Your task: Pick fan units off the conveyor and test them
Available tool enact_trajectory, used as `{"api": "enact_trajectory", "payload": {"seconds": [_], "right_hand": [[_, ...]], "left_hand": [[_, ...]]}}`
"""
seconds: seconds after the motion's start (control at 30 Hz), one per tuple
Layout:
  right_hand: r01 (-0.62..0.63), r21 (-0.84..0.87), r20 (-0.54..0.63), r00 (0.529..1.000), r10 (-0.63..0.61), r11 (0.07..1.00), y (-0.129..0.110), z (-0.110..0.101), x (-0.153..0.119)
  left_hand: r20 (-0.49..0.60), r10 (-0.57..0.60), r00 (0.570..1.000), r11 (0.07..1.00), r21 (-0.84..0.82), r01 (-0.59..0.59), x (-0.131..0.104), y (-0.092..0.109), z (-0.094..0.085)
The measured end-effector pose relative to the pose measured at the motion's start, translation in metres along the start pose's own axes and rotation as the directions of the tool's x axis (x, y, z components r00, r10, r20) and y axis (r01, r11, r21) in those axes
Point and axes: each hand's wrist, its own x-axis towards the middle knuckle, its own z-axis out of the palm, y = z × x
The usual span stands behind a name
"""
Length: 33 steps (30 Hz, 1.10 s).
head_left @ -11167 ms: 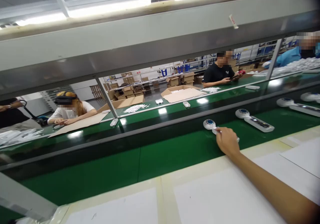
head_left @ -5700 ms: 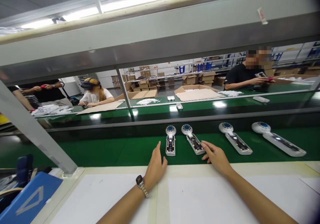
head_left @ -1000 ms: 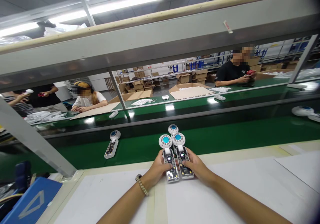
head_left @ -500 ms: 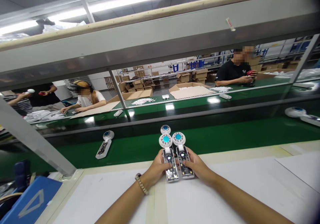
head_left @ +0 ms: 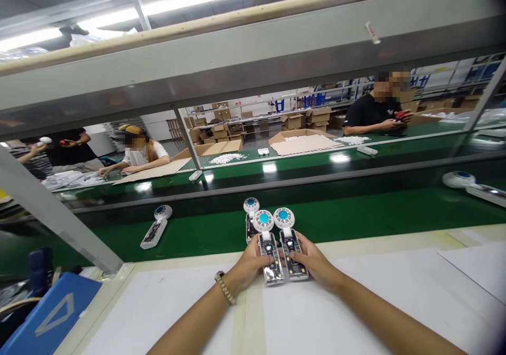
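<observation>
My left hand (head_left: pixel 253 262) is closed around a handheld device (head_left: pixel 271 260) with a clear-covered body, a visible circuit board and a small lit display. Its round white head has a shiny blue centre. A matching device (head_left: pixel 293 257) is in my right hand (head_left: pixel 314 260), its display lit too. Both thumbs rest on the fronts of the bodies. The two devices stand side by side, heads away from me, above the white-papered bench (head_left: pixel 190 313). Just behind the left one, another such device (head_left: pixel 250 226) lies on the green conveyor belt (head_left: pixel 205 228), partly hidden.
More devices lie on the belt, one at left (head_left: pixel 154 233) and one at right (head_left: pixel 480 189). A slanted metal post (head_left: pixel 67 223) and a blue holder (head_left: pixel 59 313) stand at left. A long beam (head_left: pixel 237 65) crosses overhead. Co-workers sit beyond a second belt with cardboard boxes (head_left: pixel 304 144).
The devices on the near belt have shifted left, uncovering more of the one behind my left hand. White pieces on the far belt have moved right. My hands keep their hold, nearly still.
</observation>
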Motion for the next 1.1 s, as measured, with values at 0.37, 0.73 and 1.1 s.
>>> {"api": "enact_trajectory", "payload": {"seconds": [0.37,0.73,1.1], "right_hand": [[-0.02,0.046,0.01,1.0,0.02,0.999,-0.008,0.003,-0.003],[-0.176,0.215,-0.023,0.982,0.185,0.961,-0.013,0.006,0.003],[0.143,-0.539,-0.355,0.855,-0.378,0.83,-0.013,-0.053,0.077]], "left_hand": [[-0.057,-0.01,0.998,1.0,-0.029,0.008,0.0,-0.003,0.0],[-0.211,-0.329,0.92,0.941,-0.151,0.301,0.003,0.011,0.007],[-0.328,0.229,0.916,0.675,0.732,0.093,0.084,0.028,-0.029]]}}
